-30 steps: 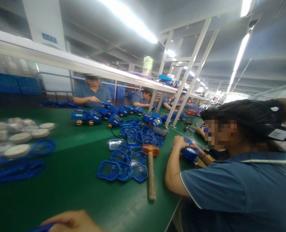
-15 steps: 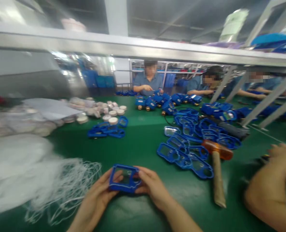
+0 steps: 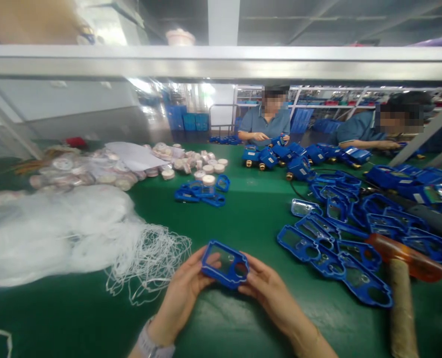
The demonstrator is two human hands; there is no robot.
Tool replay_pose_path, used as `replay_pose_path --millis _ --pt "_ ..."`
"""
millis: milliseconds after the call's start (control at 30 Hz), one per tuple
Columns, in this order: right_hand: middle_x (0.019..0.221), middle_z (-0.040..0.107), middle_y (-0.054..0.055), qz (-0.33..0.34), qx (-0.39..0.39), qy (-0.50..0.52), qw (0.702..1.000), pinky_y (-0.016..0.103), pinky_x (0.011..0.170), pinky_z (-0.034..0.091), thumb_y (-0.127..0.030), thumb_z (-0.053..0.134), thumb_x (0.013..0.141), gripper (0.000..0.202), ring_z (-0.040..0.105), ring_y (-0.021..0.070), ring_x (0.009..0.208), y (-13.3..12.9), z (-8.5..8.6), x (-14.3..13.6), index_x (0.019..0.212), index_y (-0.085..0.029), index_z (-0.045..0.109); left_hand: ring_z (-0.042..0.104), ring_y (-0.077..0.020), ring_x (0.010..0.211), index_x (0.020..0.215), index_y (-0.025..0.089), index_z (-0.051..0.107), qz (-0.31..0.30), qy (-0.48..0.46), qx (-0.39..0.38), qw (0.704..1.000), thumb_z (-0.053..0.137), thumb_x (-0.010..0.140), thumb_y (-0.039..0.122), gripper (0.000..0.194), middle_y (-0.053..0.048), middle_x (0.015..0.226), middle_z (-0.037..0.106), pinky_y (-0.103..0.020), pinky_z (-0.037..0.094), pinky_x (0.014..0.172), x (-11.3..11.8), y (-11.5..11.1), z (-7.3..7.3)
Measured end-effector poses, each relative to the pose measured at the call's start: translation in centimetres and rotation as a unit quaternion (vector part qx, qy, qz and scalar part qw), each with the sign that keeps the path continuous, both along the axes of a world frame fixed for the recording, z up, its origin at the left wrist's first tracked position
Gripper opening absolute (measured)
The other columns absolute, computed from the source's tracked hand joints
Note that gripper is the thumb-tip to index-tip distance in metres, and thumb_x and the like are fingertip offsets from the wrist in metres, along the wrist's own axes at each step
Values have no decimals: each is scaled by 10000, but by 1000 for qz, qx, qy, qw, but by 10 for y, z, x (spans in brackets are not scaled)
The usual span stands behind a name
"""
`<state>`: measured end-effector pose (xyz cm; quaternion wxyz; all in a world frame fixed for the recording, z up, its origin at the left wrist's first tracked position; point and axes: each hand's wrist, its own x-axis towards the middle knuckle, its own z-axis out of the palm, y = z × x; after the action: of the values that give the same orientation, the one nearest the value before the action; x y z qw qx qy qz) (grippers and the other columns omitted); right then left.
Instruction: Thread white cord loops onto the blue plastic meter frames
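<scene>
A blue frame (image 3: 225, 284) with a clear window and a round hole at its right end is held above the green table, low in the middle of the view. My left hand (image 3: 187, 283) grips its left end, some fingers showing through the window. Around the right end, beside the round hole, my right hand (image 3: 267, 286) is closed. To the right lies a pile of similar blue frames (image 3: 366, 278). White strings (image 3: 149, 258) lie left of my hands.
A mallet (image 3: 403, 293) with an orange head lies at the right. White plastic bags (image 3: 56, 233) and white round rolls (image 3: 208, 180) are on the left and centre. Blue housings (image 3: 299, 166) stand farther back, before a seated person (image 3: 265, 119). A metal shelf beam (image 3: 221, 64) crosses above.
The view has turned left, so the table items appear farther right. Both hands still hold the blue frame, now tilted down to the right. The nearby person's arm at the right has left the view.
</scene>
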<state>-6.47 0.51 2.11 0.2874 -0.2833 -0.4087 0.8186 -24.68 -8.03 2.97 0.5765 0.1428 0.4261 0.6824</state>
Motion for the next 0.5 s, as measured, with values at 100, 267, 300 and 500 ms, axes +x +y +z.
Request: replay_pose_path --millis 100,267,300,500 --pt "1134 640 69 -1 30 -15 999 267 740 528 -309 710 731 510 644 158 878 0 0 0 1210 -222 559 597 -272 1038 1274 139 471 -8 37 -2 999 558 850 254 448 -154 1194 606 -344 494 809 0 -1 1" --pt "1122 648 73 -2 47 1 999 278 739 518 -267 723 716 534 636 170 887 1 -1 2 1220 -225 552 587 -267 1049 1296 174 449 -30 86 6 996 546 861 304 464 -139 1261 558 -343 488 818 1 -3 4" --pt "1120 649 72 -2 46 3 999 276 734 517 -265 724 717 531 635 169 884 1 -1 3 1218 -226 553 588 -264 1045 1304 176 439 -33 98 7 995 537 866 309 468 -139 1263 555 -345 486 822 1 -4 4" --pt "1128 647 68 -9 68 -12 998 257 712 512 -292 717 723 533 630 155 858 1 2 3 1226 -237 547 600 -251 1003 1317 187 420 -41 204 5 978 521 872 376 494 -135 1232 575 -340 494 801 0 -4 -7"
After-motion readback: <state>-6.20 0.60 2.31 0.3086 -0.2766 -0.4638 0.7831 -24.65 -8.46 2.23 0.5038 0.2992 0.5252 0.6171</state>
